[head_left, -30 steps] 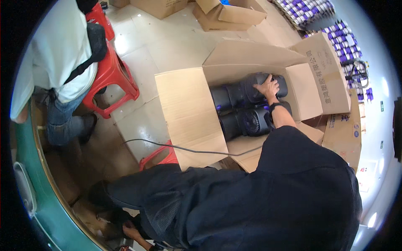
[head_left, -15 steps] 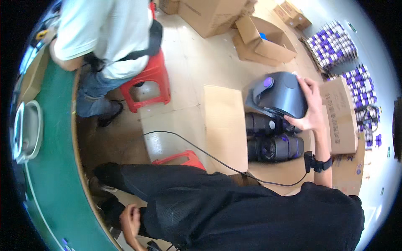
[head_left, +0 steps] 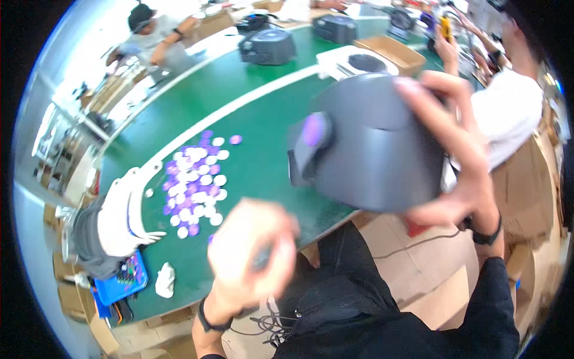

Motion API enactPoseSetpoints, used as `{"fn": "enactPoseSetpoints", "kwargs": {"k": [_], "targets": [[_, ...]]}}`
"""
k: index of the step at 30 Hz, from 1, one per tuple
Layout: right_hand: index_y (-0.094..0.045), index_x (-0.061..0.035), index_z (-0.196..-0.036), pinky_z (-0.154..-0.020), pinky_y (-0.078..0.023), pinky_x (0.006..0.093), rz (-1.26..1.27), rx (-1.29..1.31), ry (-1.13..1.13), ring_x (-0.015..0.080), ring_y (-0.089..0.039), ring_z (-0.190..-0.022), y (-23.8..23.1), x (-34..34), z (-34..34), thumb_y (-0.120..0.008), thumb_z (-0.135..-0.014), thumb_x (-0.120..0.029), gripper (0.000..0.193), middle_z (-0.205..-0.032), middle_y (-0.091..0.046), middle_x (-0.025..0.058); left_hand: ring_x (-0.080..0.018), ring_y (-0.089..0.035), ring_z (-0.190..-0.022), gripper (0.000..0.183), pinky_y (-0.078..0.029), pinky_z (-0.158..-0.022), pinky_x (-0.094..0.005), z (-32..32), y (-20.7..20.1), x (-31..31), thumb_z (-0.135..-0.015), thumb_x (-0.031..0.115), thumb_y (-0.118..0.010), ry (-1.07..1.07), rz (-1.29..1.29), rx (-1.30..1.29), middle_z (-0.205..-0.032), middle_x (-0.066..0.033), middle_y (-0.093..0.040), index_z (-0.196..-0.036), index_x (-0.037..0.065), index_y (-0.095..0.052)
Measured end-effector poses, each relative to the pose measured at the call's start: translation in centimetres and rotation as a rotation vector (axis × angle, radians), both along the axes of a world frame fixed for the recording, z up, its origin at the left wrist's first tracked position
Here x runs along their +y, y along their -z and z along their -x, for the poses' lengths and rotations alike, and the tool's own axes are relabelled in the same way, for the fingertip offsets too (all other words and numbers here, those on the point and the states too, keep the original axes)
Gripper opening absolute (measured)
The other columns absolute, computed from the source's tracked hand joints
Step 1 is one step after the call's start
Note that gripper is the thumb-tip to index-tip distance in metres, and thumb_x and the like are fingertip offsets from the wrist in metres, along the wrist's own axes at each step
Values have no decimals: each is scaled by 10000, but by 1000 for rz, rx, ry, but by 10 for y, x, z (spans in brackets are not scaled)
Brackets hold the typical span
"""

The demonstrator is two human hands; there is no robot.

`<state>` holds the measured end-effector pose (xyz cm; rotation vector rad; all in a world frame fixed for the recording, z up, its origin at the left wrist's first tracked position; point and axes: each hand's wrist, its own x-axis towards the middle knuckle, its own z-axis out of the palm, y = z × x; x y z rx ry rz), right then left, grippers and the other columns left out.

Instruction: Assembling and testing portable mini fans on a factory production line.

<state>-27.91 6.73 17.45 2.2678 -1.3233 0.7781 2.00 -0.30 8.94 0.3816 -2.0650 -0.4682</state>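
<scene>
My right hand (head_left: 463,152) grips a large dark grey rounded plastic housing with a purple button (head_left: 379,143) from its right side, fingers over the top and thumb beneath. The housing is tilted and held up over the near edge of the green table (head_left: 257,128). Lower left of it, my left hand (head_left: 254,251) is blurred, its fingers curled. A dark patch shows between those fingers, too smeared to name. On the table beyond the left hand lies a spread of small purple and white round pieces (head_left: 194,185).
Stacked white curved parts (head_left: 122,212), a blue tray (head_left: 122,281) and a crumpled white piece (head_left: 165,280) sit at left. Farther back are a white part (head_left: 353,63), a brown box (head_left: 391,54) and similar dark units (head_left: 267,46). Co-workers are across the table and at right.
The view has swung from the floor and open carton to the table. My right hand has carried the housing away from the carton. My left hand has risen from beside my leg.
</scene>
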Motion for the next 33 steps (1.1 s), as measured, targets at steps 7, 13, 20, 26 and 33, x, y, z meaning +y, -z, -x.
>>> {"fn": "enactPoseSetpoints", "kwargs": {"k": [7, 13, 20, 26, 33], "targets": [[-584, -119, -1424, -973, -459, 497, -36, -54, -250, 435, -539, -1126, 38, -120, -37, -850, -576, -368, 923, -1272, -516, 258, -265, -640, -955, 313, -513, -826, -386, 29, 24, -90, -1077, 240, -463, -407, -357, 10, -1055, -180, -655, -1186, -32, -573], [-581, -126, -1419, -989, -453, 483, -141, -139, -277, 441, -519, -1139, 46, -163, -21, -850, -608, -393, 895, -1295, -509, 258, -183, -595, -822, 445, -496, -735, -336, 48, 45, -143, -1102, 392, -393, -380, -602, 173, -897, -107, -617, -1066, -10, -583], [-600, -118, -1387, -1009, -432, 517, 41, -174, -256, 451, -517, -1176, 62, -154, -18, -837, -557, -420, 915, -1280, -515, 277, -159, -553, -681, 443, -441, -617, -355, 58, 50, -196, -1063, 330, -492, -447, -430, -78, -719, -94, -598, -844, -33, -620], [-613, -79, -1310, -1038, -395, 569, 51, -291, -338, 513, -496, -1208, 68, -159, -39, -805, -431, -429, 966, -1256, -512, 317, -328, -654, -942, 562, -496, -797, -458, -31, 110, -252, -1088, 441, -347, -531, -87, -383, -1045, -240, -687, -1299, -2, -620], [-656, -3, -1230, -983, -392, 498, 80, -289, -300, 424, -469, -1124, 82, -165, -43, -799, -369, -385, 952, -1193, -492, 286, -298, -637, -1006, 531, -490, -858, -425, 106, 117, -256, -1082, 433, -381, -144, -360, -148, -1131, -197, -659, -1353, 19, -572]]}}
